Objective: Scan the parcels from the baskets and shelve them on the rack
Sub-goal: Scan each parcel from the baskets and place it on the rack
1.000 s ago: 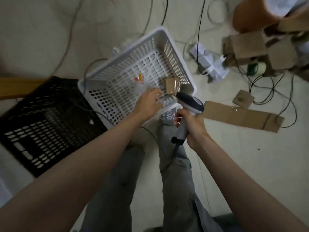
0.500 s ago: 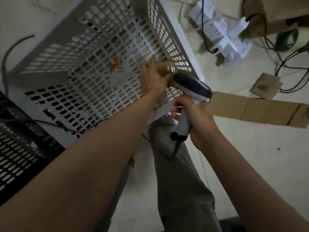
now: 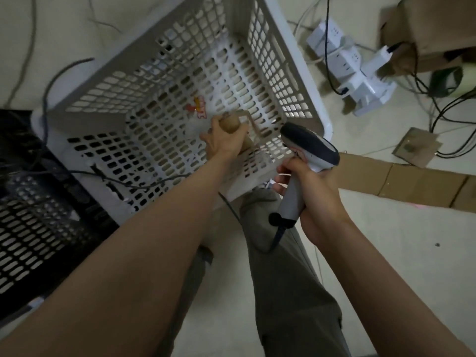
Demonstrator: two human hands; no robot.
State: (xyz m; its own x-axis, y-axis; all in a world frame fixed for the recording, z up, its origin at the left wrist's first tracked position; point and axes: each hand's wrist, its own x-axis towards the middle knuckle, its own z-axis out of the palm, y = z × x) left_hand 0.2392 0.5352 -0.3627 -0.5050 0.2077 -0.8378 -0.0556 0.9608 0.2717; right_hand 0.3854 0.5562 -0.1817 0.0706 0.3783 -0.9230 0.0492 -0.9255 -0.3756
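Your left hand [image 3: 226, 140] is down inside the white basket [image 3: 296, 81], fingers curled around a small brown cardboard parcel [image 3: 233, 124] near the bottom right corner. Your right hand [image 3: 313, 191] grips the barcode scanner [image 3: 309, 148] by its handle, nose aimed toward the basket. That parcel looks light and fairly stiff, probably crushable if you squeeze hard, so pinch it by the edges and keep the label side clear. There's also a clear plastic pouch [image 3: 198, 112] lying flat there; I'd guess slippery and floppy.
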